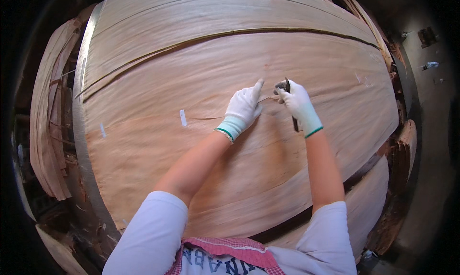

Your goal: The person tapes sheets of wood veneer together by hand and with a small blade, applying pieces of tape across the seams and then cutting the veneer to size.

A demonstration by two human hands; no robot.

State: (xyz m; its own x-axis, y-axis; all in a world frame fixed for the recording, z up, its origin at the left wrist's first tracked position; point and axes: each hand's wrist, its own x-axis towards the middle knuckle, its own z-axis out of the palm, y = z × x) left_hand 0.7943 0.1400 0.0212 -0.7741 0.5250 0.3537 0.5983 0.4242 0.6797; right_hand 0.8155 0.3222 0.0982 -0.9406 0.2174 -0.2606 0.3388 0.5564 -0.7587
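Wood veneer sheets [158,150] spread widely under both hands. My left hand [243,107], in a white glove with a green-edged cuff, rests on the veneer, index finger stretched forward and thumb apart. Just right of it my right hand [298,101], gloved alike, is closed round a slim dark knife-like tool [295,123]. Its lower end sticks out below the palm; the working tip is not clear. A thin split [206,118] runs from a short white tape strip [182,117] toward my left hand. Another white tape piece [102,130] lies farther left.
Across the far part, a long dark-edged gap [235,32] separates veneer sheets. A metal strip [86,50] lines the left side. Loose veneer stacks [48,117] stand at left, with more veneer pieces [407,145] at right. Grey floor [431,155] shows beyond.
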